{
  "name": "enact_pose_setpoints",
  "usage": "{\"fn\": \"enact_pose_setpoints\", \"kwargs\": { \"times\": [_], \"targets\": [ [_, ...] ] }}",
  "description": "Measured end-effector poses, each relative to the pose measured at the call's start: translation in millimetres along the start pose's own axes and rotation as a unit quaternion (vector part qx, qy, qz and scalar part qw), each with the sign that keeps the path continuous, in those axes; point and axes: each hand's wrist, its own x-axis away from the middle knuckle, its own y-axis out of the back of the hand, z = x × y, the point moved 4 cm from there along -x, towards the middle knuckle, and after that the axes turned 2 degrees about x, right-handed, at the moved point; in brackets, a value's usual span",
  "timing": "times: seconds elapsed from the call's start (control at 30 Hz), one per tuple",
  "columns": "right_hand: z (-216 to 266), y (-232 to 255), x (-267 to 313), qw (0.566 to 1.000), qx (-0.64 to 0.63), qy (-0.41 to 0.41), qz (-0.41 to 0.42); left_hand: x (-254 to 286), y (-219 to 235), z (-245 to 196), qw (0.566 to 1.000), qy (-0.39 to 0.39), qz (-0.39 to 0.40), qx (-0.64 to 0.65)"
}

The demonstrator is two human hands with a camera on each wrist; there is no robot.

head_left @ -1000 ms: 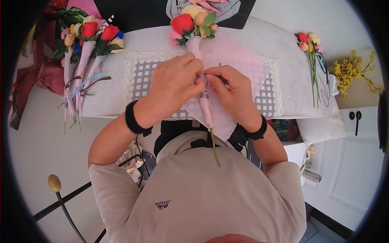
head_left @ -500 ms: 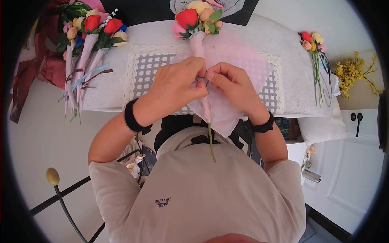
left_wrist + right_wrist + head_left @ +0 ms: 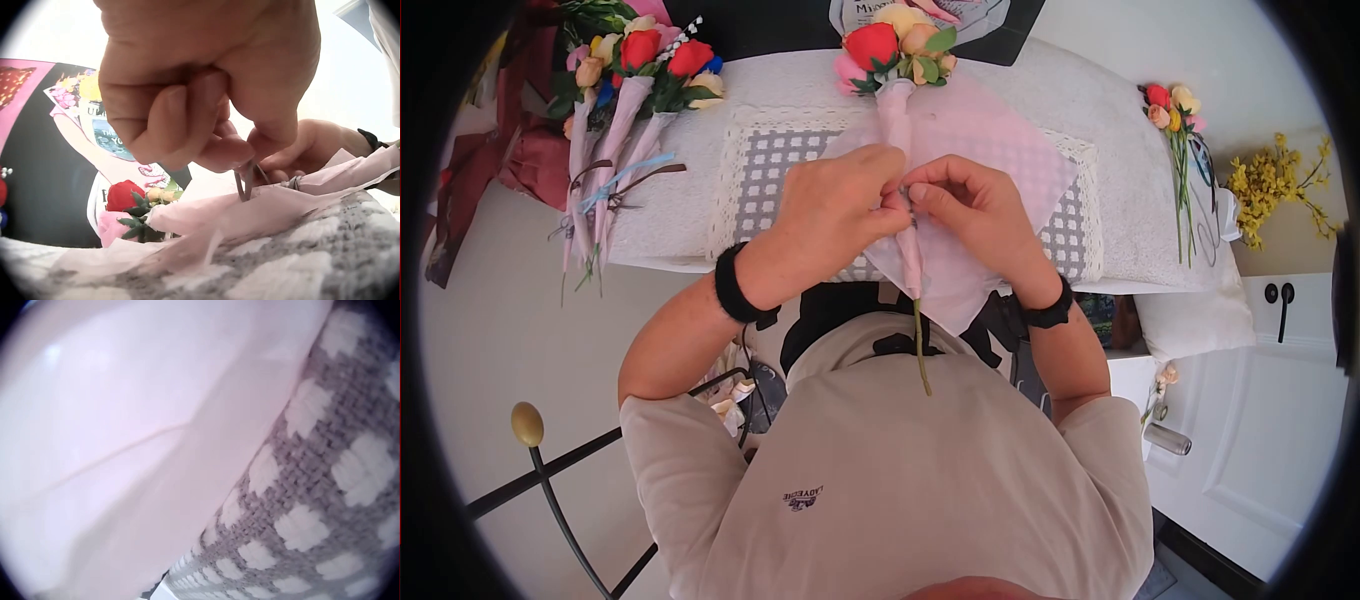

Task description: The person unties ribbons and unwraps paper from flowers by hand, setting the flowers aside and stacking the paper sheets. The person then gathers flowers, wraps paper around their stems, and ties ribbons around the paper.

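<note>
A bouquet of artificial flowers (image 3: pixel 871 45) lies with its blooms toward the back. A pale pink paper wrap (image 3: pixel 895 112) encloses its stems, and one bare green stem (image 3: pixel 923 350) sticks out toward the person. My left hand (image 3: pixel 825 215) bends over the wrap from the left; between its thumb and fingers it pinches a thin grey ribbon (image 3: pixel 245 182), which forms a loop above the paper in the left wrist view. From the other side my right hand (image 3: pixel 975 212) pinches at the same ribbon, its thumb and forefinger meeting close to the left fingertips. A pink sheet (image 3: pixel 1010 150) spreads beneath.
A grey-and-white checked mat (image 3: pixel 770 165) lies on the white-covered table (image 3: pixel 1080 85). Several wrapped bouquets (image 3: pixel 615 130) rest at the left edge. Unwrapped flowers (image 3: pixel 1178 130) lie at the right, near yellow blossoms (image 3: pixel 1270 180). A black board (image 3: pixel 770 35) stands behind.
Both hands stay at the ribbon with small finger movements. The left thumb has drawn a little nearer to its forefinger. The bouquet appears slightly higher and further right than a second ago.
</note>
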Motion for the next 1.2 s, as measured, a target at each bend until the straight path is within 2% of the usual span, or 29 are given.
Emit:
{"fn": "enact_pose_setpoints", "kwargs": {
  "times": [0.07, 0.13, 0.17, 0.23, 0.33, 0.67, 0.73, 0.97, 1.03, 1.07, 1.13, 1.17, 1.2],
  "targets": [
    [1, 0, 2, 0.999, 0.045, 0.017, -0.024, 2, 0, 3, 0.999, 0.023, -0.003, 0.023],
    [9, 3, 4, 0.963, 0.221, 0.109, -0.110, 3, 0, 7, 0.998, 0.054, 0.004, 0.017],
    [10, 2, 5, 0.963, 0.220, 0.109, -0.109, 4, -1, 9, 0.998, 0.055, 0.004, 0.016],
    [18, 2, 8, 0.934, 0.286, 0.150, -0.151, 6, -1, 12, 0.999, 0.046, -0.007, 0.006],
    [14, 6, 9, 0.921, 0.314, 0.165, -0.162, 10, 0, 14, 0.998, 0.066, 0.008, -0.001],
    [3, 6, 11, 0.866, 0.420, 0.192, -0.191, 29, -7, 23, 0.995, 0.064, 0.039, -0.061],
    [1, 6, 11, 0.857, 0.435, 0.193, -0.195, 36, -2, 20, 0.991, 0.026, 0.023, -0.131],
    [3, 5, 13, 0.863, 0.427, 0.194, -0.190, 52, 4, 23, 0.990, 0.044, -0.011, -0.135],
    [4, 10, 12, 0.893, 0.386, 0.138, -0.184, 49, 5, 23, 0.988, 0.070, -0.042, -0.130],
    [7, 10, 13, 0.894, 0.384, 0.140, -0.183, 49, 5, 17, 0.988, 0.070, -0.043, -0.132],
    [7, 12, 14, 0.913, 0.342, 0.107, -0.194, 55, 16, -5, 0.969, 0.056, -0.180, -0.160],
    [7, 14, 13, 0.913, 0.339, 0.110, -0.196, 63, 13, -15, 0.969, 0.054, -0.180, -0.163],
    [5, 15, 14, 0.919, 0.319, 0.107, -0.207, 75, 6, -22, 0.977, 0.110, -0.130, -0.131]
  ]
}}
